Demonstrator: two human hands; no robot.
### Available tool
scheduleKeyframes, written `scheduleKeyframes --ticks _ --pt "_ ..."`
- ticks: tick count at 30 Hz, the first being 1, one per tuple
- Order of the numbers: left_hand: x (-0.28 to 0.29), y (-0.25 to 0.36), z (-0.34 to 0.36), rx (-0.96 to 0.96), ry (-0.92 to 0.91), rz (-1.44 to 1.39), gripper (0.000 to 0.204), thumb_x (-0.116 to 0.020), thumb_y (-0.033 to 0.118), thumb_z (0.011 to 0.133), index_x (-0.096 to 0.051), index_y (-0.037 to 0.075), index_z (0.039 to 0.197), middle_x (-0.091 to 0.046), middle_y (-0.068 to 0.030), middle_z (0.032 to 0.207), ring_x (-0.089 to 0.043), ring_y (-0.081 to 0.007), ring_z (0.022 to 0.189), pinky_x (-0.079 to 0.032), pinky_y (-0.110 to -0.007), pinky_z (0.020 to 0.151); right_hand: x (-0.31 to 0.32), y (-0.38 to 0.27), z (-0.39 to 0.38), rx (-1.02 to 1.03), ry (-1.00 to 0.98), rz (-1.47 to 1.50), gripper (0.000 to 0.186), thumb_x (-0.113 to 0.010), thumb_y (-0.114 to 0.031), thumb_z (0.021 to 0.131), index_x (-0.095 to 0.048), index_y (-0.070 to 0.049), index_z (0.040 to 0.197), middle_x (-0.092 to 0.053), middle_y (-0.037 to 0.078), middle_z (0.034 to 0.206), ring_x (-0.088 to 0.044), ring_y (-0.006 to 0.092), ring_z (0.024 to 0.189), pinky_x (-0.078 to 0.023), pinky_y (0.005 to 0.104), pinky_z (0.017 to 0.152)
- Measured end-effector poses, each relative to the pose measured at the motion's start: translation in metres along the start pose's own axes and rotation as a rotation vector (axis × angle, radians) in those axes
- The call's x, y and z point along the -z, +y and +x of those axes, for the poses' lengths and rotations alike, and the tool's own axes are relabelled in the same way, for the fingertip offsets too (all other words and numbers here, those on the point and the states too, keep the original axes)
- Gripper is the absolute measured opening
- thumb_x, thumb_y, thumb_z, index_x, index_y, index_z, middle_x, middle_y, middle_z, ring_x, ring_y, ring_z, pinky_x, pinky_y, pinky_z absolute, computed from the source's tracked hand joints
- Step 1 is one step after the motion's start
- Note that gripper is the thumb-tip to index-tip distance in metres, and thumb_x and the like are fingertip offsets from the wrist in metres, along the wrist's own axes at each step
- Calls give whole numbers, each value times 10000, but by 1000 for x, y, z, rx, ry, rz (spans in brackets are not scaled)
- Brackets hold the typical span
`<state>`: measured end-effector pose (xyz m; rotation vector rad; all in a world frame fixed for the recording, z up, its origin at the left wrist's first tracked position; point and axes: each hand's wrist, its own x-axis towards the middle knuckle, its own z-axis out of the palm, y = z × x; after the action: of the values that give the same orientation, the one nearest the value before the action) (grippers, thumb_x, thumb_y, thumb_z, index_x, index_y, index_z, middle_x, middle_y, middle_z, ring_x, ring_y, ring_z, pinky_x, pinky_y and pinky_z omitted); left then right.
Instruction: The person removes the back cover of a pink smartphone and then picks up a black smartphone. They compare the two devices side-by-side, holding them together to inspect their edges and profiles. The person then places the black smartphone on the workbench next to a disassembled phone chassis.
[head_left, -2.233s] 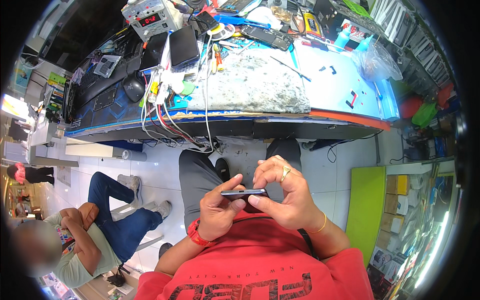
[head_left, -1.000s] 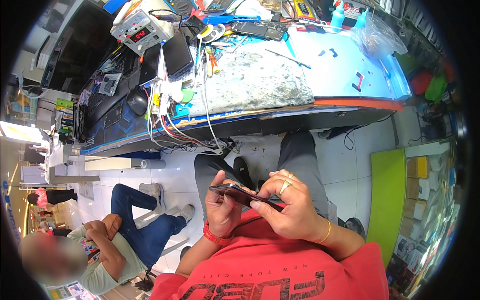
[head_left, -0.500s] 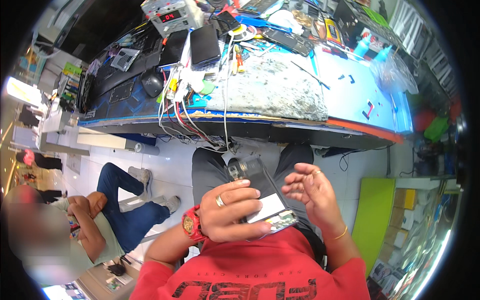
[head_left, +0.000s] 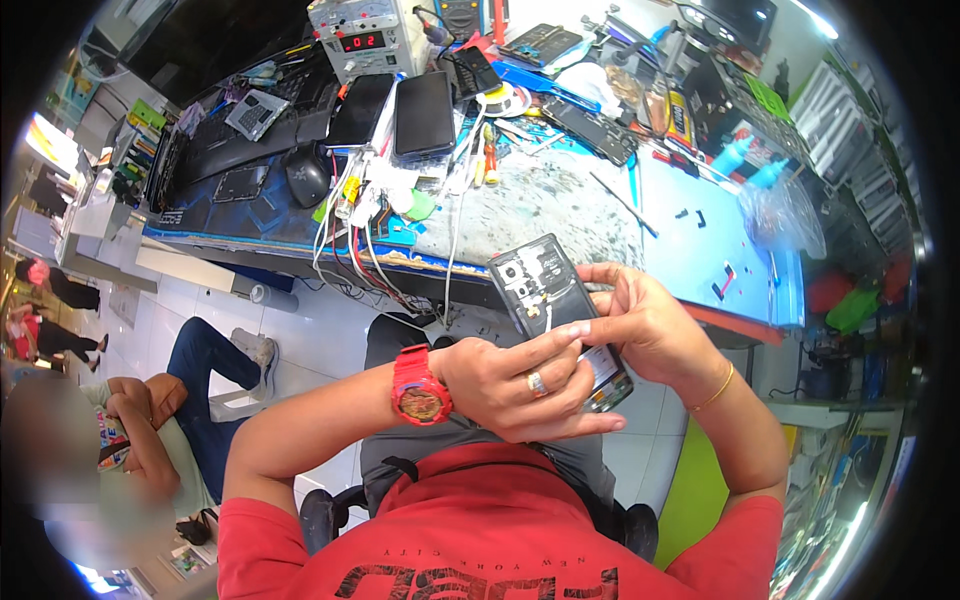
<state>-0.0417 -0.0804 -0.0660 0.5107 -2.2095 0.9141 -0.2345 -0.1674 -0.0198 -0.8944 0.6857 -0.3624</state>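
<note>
An opened mobile phone [head_left: 548, 292], its inner parts showing, is tilted above my lap just in front of the bench edge. My left hand [head_left: 525, 385], with a ring and a red watch, is closed about its lower part, the fingers lying across it. From the right side my right hand [head_left: 655, 325] grips the phone's edge, thumb on the near face and fingers behind. My left fingertips and right thumb meet over the phone; whether something small is between them I cannot make out. A pale battery-like panel [head_left: 600, 368] shows partly beneath the hands.
Across the bench lie a stained grey work mat [head_left: 500, 215], a tangle of cables [head_left: 350, 235], a mouse [head_left: 306, 173], dark phones [head_left: 424, 113] and a power supply [head_left: 362, 42]. Blue bottles [head_left: 733, 155] stand at right. A seated person [head_left: 150, 430] is at left.
The phone has moved up and forward, toward the bench. My right hand, apart from it before, now grips its right edge. The left hand has shifted right; the view has tilted slightly.
</note>
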Motion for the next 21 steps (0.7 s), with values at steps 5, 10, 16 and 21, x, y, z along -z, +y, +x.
scheduleKeyframes --ticks 5,10,16,21 --pt "-14 28 -3 299 28 -71 527 -502 326 1014 -362 172 1498 -598 -67 1296 -562 -218 1265 -331 -492 1165 32 -67 50 0 -86 -554 712 -720 82 797 -339 88 1398 -678 95 923 -649 141 861 -512 279 759" --pt "-19 75 -56 444 -9 -97 580 -612 271 984 -347 176 1491 -573 -36 1333 -513 -219 1314 -300 -508 1195 41 -102 109 48 -229 -1176 708 -747 32 771 -399 61 1386 -589 55 806 -537 123 767 -437 281 693" --pt "-6 74 -91 671 -139 -114 651 -707 336 933 -365 200 1470 -546 -51 1364 -495 -255 1332 -279 -547 1195 35 -104 136 -22 -245 -1341 660 -769 -52 769 -476 70 1347 -632 230 1163 -646 301 1057 -501 366 898" --pt "-1 69 -100 778 -160 -195 755 -782 343 867 -356 188 1470 -501 -77 1392 -483 -284 1342 -252 -564 1198 46 -95 145 95 -287 -1332 709 -758 -3 754 -426 41 1379 -664 130 839 -609 201 820 -477 327 764"
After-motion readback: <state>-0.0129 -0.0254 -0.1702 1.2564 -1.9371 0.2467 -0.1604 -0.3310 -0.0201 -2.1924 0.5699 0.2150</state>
